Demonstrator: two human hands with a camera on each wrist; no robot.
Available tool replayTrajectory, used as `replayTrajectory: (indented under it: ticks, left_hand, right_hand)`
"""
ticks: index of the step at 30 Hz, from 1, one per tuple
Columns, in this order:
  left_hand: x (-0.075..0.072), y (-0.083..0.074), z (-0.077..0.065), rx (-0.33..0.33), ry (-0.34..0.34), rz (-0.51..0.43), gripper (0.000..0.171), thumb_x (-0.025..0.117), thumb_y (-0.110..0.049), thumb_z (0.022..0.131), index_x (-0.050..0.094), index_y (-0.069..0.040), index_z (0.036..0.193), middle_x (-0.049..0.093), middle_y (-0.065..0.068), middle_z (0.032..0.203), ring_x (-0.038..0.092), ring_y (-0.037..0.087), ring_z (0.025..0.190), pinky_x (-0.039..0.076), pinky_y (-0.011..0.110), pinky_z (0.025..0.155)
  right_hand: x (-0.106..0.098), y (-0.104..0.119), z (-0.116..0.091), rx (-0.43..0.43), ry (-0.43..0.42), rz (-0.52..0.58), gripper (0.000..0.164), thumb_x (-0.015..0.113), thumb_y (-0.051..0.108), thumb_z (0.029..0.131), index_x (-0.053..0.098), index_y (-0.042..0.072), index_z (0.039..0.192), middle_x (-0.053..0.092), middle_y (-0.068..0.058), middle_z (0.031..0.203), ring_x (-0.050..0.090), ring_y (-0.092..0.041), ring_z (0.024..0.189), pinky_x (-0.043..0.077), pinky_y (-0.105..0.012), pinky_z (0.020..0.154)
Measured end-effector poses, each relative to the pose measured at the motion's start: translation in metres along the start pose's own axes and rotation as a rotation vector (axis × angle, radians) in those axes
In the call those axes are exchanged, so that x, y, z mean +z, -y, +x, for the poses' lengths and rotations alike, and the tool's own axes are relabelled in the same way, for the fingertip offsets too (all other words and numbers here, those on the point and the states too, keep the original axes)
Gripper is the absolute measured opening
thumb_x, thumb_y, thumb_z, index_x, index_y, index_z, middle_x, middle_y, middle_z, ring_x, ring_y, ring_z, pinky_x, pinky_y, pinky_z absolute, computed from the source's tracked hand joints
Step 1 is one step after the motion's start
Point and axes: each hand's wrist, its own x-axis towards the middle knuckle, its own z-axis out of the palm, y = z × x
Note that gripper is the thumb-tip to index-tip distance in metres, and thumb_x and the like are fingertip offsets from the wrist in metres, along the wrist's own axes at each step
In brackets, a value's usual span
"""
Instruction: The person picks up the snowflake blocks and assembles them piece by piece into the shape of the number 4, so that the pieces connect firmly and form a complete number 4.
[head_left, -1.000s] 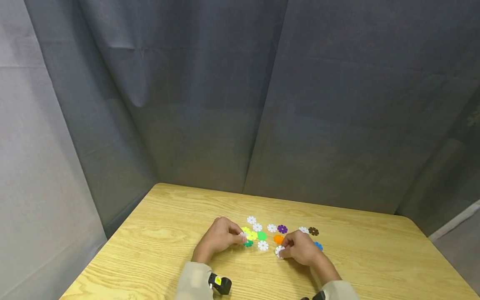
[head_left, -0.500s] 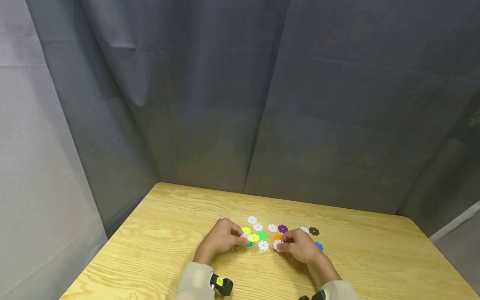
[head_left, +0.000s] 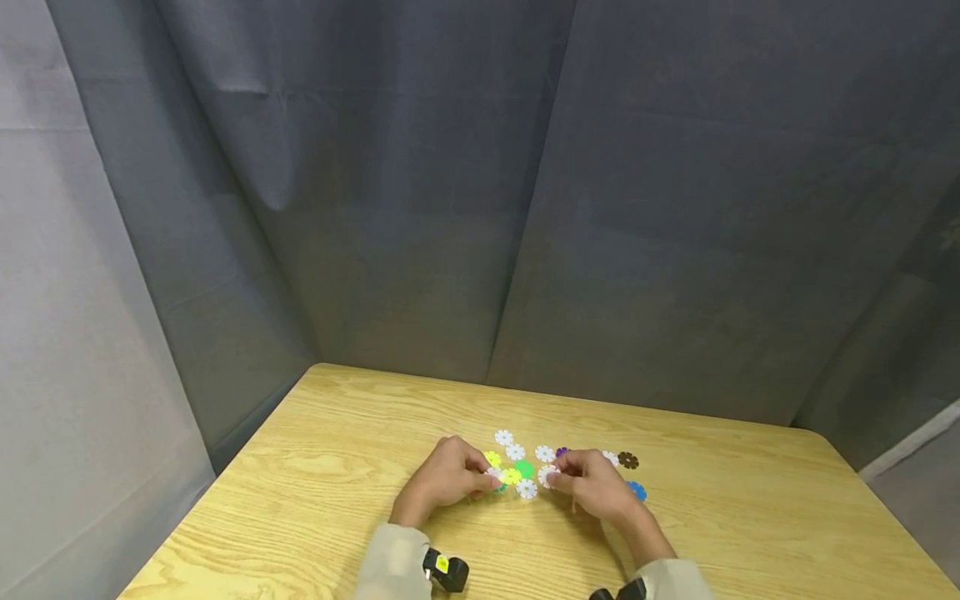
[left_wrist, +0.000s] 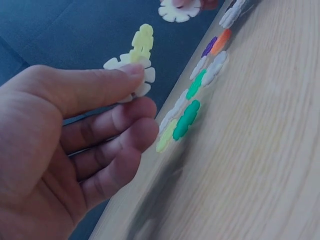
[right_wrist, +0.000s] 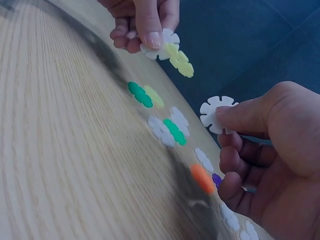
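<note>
Between thumb and fingers, my left hand (head_left: 450,473) pinches a white notched disc (left_wrist: 148,75). A yellow notched disc (right_wrist: 181,62) is joined to its edge at an angle. My right hand (head_left: 596,485) pinches another white notched disc (right_wrist: 211,112) by its side, flat face turned to the right wrist camera. Both hands are raised over the table, facing each other, with a small gap between the held pieces. Below them lie a dark green disc (left_wrist: 186,120), a bright green disc (head_left: 523,469) and an orange disc (right_wrist: 202,178).
Several other notched discs lie spread on the wooden table (head_left: 300,500), among them white ones (head_left: 504,437), a purple one (right_wrist: 216,180), a brown one (head_left: 627,460) and a blue one (head_left: 636,491). A grey curtain (head_left: 420,208) hangs behind the table.
My right hand has moved left and farther from me with its white disc, nearer to the left hand. The left hand has shifted only slightly right, still holding the joined white and yellow discs.
</note>
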Motion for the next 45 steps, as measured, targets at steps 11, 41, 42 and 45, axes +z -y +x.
replayTrajectory:
  ticks: [11,41,42,45]
  left_hand:
    - [0.002,0.001,0.001,0.009,0.003,0.002,0.02,0.079,-0.015,0.087,0.075,-0.004,0.07,0.066,0.013,0.064,0.04,0.008,0.049,0.032,0.023,0.048]
    - [0.005,-0.001,0.004,0.038,-0.001,0.032,0.021,0.08,-0.012,0.085,0.075,-0.005,0.067,0.065,0.008,0.059,0.039,0.006,0.048,0.029,0.021,0.046]
    - [0.005,-0.001,0.004,0.038,-0.001,0.027,0.022,0.08,-0.012,0.086,0.075,-0.004,0.066,0.064,0.008,0.059,0.038,0.006,0.047,0.028,0.021,0.046]
    - [0.005,-0.002,0.003,0.035,-0.001,0.01,0.023,0.079,-0.011,0.086,0.074,-0.003,0.065,0.063,0.008,0.057,0.037,0.006,0.047,0.027,0.021,0.045]
  right_hand:
    - [0.007,0.004,0.004,-0.026,0.005,-0.015,0.01,0.069,0.011,0.094,0.068,0.002,0.089,0.062,-0.013,0.077,0.053,-0.02,0.06,0.045,-0.029,0.05]
    - [0.018,0.01,0.006,-0.035,-0.052,-0.014,0.007,0.074,0.009,0.09,0.075,0.002,0.089,0.064,-0.003,0.081,0.05,-0.016,0.067,0.043,-0.028,0.056]
    - [0.018,0.009,0.006,-0.031,-0.055,-0.011,0.007,0.073,0.009,0.091,0.075,0.002,0.089,0.064,-0.003,0.081,0.05,-0.015,0.066,0.043,-0.028,0.055]
    - [0.019,0.009,0.006,-0.027,-0.056,-0.004,0.008,0.072,0.008,0.091,0.075,0.001,0.089,0.064,-0.003,0.079,0.049,-0.014,0.06,0.042,-0.027,0.051]
